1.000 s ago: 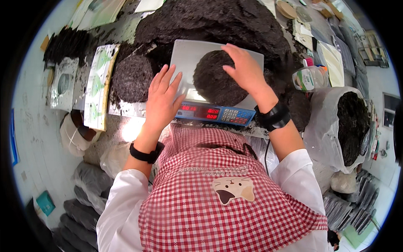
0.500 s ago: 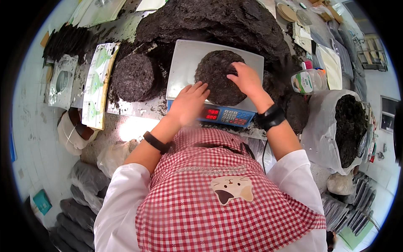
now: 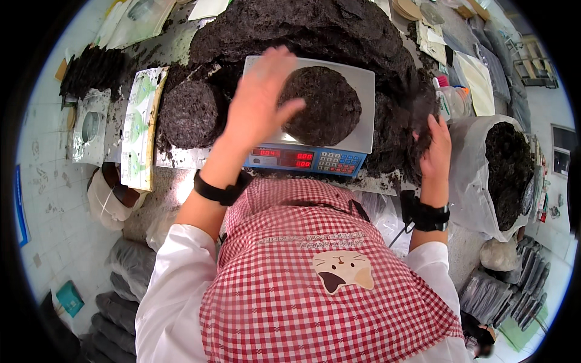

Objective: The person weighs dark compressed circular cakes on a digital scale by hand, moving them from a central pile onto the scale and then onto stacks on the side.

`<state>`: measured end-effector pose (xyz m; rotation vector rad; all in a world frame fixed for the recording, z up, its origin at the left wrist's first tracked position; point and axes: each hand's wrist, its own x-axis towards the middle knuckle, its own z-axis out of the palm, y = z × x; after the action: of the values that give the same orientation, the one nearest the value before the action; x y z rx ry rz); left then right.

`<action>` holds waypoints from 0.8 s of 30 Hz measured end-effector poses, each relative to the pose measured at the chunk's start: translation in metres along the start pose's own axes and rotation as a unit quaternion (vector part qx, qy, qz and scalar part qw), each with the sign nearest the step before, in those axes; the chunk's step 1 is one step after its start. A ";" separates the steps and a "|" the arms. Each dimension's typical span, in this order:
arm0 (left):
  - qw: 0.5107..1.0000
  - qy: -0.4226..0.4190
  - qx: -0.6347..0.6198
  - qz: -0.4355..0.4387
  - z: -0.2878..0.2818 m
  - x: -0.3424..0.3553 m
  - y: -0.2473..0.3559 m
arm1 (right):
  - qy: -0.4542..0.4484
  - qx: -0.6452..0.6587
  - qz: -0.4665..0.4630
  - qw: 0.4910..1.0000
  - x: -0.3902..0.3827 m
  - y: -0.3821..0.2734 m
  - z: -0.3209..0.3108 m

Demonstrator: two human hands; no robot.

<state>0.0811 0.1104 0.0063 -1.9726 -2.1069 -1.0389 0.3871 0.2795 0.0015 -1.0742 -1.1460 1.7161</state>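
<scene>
A round dark cake point(image 3: 322, 106), seemingly of dried seaweed, lies on the metal pan point(image 3: 365, 138) of a blue digital scale point(image 3: 330, 162). My left hand point(image 3: 257, 100) is above the pan's left side, open and blurred, with its thumb close to the cake's edge. Off to the right of the scale, my right hand point(image 3: 434, 148) has its fingers and thumb closed around some dark seaweed point(image 3: 417, 112), whose shape is blurred. Another thick round stack of dark cakes point(image 3: 190, 114) sits left of the scale. Behind it all rises a large dark seaweed heap point(image 3: 302, 27).
A clear bag point(image 3: 466, 181) full of dark seaweed stands at the right, below a plastic jar point(image 3: 457, 103). A green-and-white packet point(image 3: 140, 127) lies on the left, and a pile of thin dark strips point(image 3: 91, 72) is at the far left.
Both hands have come off the cake on the scale. My left hand has risen and moved forward over the pan; my right hand has shifted right and closed on dark seaweed there.
</scene>
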 end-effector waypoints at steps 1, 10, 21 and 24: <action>0.999 0.031 -0.002 -0.021 -0.011 0.007 -0.001 | 0.003 -0.010 -0.012 1.000 -0.004 -0.003 -0.009; 0.972 -0.221 0.038 0.067 0.052 -0.018 0.018 | 0.095 -0.026 -0.047 0.994 -0.036 -0.005 -0.041; 0.862 -0.034 -0.378 -0.335 0.034 -0.016 0.029 | -0.005 0.020 -0.009 1.000 -0.027 -0.011 0.023; 0.707 0.036 -0.534 -0.463 0.050 -0.021 0.001 | -0.110 -0.020 -0.016 0.994 0.000 0.001 0.066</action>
<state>0.1046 0.1181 -0.0421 -0.6532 -2.7376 -2.9427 0.3252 0.2614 0.0158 -0.9024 -1.3315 1.8275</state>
